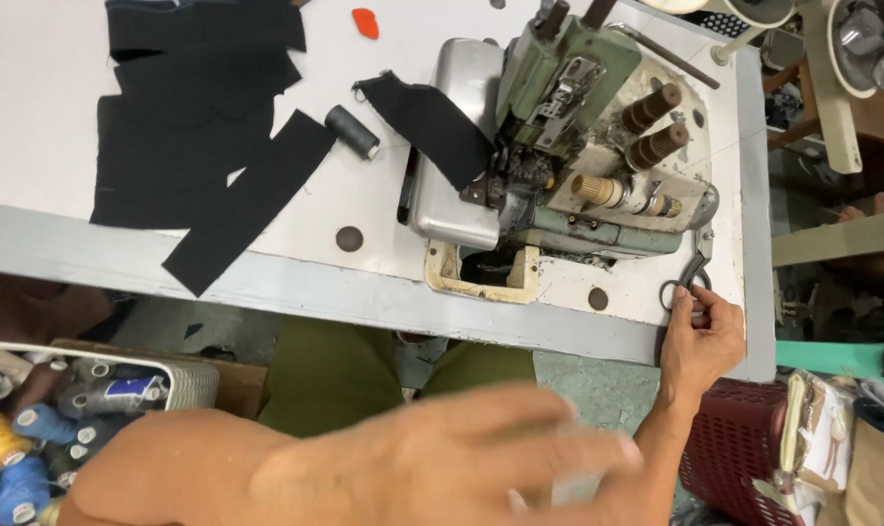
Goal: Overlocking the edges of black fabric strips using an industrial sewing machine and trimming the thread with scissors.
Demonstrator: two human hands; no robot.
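Right hand [700, 336]: at the near right corner of the white table [33, 117], fingers closing on the dark loop handles of the scissors [690, 278]
Scissors: lying on the table just right of the green sewing machine [578, 146], blades pointing far
Left hand [461, 463]: blurred, near the camera below the table edge, fingers spread, nothing in it
Black fabric strips [203, 146]: piled far left; one piece [427, 122] lies on the machine bed
Dark thread spool [352, 131]: between strips and machine
Thread basket [184, 380]: near left, below the table

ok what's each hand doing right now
Left hand: open, blurred, holding nothing visible.
Right hand: fingers closing on the scissors at the table edge.
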